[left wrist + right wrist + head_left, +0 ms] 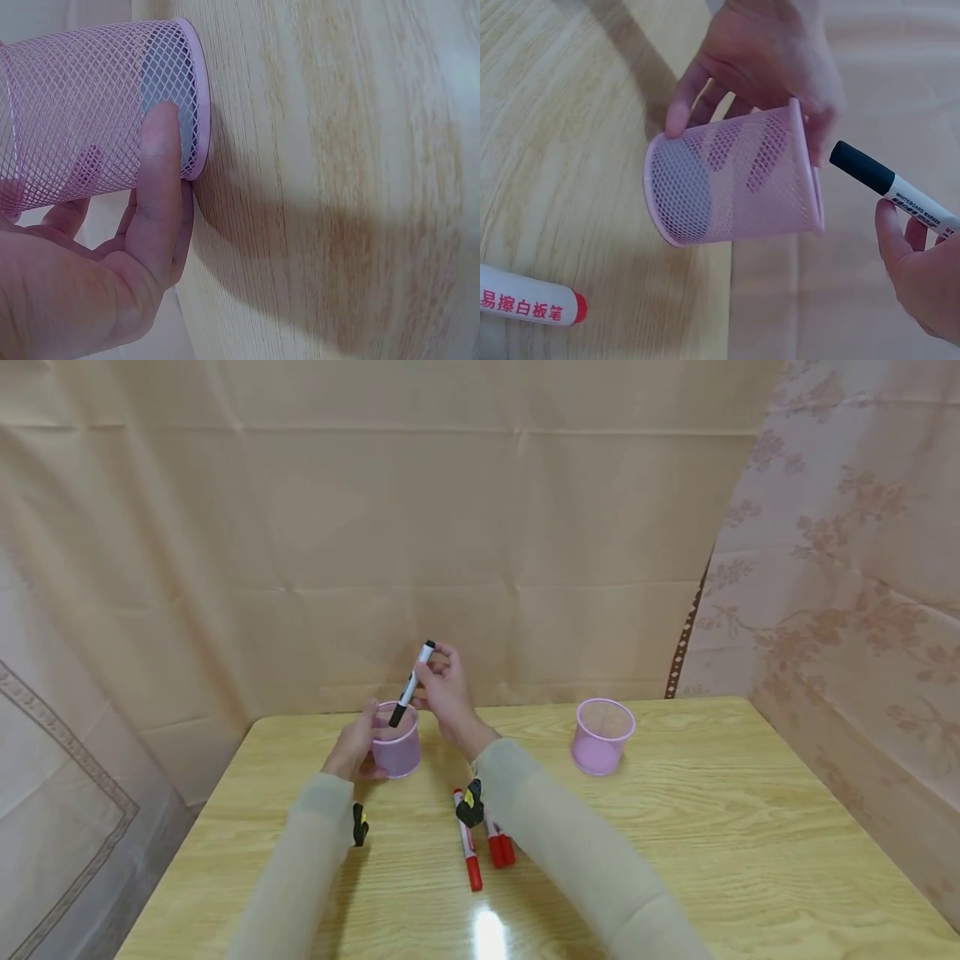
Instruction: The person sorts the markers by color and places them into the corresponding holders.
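Observation:
My left hand (351,747) grips a pink mesh pen cup (398,755) at the back left of the table, fingers and thumb around its side. In the left wrist view the thumb (160,150) lies along the mesh near the base. Inside the cup (742,187) I see no pens through the mesh. A white whiteboard marker (412,687) with a black cap is pinched in my right hand (448,695). It slants, black cap (862,166) lowest, at the cup's mouth.
Red-capped whiteboard markers (467,839) lie on the wooden table (712,827), partly behind my right sleeve (577,852). A second pink mesh cup (598,756) stands upright at the back right. Behind the table hangs a beige cloth (480,527).

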Motion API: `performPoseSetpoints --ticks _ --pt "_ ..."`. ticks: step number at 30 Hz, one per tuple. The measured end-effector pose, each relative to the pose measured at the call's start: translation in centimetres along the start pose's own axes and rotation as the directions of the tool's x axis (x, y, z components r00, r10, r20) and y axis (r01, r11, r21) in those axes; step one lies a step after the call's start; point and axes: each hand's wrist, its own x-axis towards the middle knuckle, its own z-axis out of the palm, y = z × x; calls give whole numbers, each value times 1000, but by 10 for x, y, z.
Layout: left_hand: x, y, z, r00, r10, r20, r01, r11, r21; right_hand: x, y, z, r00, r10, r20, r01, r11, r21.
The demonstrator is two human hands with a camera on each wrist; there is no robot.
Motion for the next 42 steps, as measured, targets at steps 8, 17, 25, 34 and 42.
performPoseSetpoints --ticks 8,17,25,34,42 --pt "1 -1 6 999 22 27 -22 1000 -11 -4 12 0 1000 -4 5 5 997 -80" --pt "7 -4 3 1000 15 2 -15 1000 1 -3 15 3 1000 7 20 -5 996 -87" --pt "4 -5 3 1000 20 0 -20 1000 -17 -4 19 3 999 -4 33 8 994 -109" --pt "4 -3 3 1000 5 -11 -5 1000 -18 -4 22 3 997 -39 71 48 990 -136" --pt "5 -4 3 1000 -21 -8 21 1000 -20 -3 30 2 992 -74 99 90 981 -171"
